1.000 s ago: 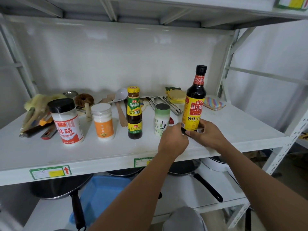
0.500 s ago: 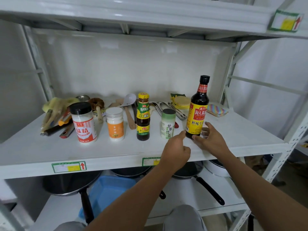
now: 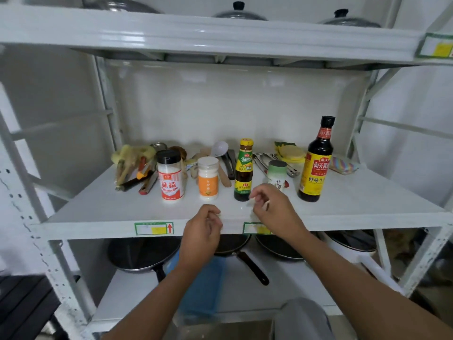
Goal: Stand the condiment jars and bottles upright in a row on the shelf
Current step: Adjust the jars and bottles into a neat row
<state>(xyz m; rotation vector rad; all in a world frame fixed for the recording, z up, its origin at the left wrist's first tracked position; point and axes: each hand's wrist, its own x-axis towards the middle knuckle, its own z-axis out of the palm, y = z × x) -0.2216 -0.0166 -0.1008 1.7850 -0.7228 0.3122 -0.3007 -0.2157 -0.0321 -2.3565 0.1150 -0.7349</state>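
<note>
Five condiment containers stand upright in a row on the middle shelf (image 3: pixel 367 207), left to right: black-capped MSG shaker (image 3: pixel 170 175), white jar with orange label (image 3: pixel 207 178), yellow-capped sauce bottle (image 3: pixel 243 170), green-lidded seasoning can (image 3: pixel 277 173), tall soy sauce bottle (image 3: pixel 317 160). All spaced apart, none touching.

Left hand (image 3: pixel 201 238) hangs in front of the shelf's front edge, fingers loosely curled, holding nothing. Right hand (image 3: pixel 275 208) sits over the front of the shelf, just in front of the sauce bottle and seasoning can, overlapping the can's base in view; fingers half-curled, empty, contact with either can't be told.

Behind the row: jumble of utensils, a white ladle (image 3: pixel 220 148), tongs (image 3: pixel 274 161), a yellow sponge (image 3: pixel 291 153). Pans (image 3: pixel 144 253) on the shelf below, pot lids (image 3: pixel 239 13) on the one above.
</note>
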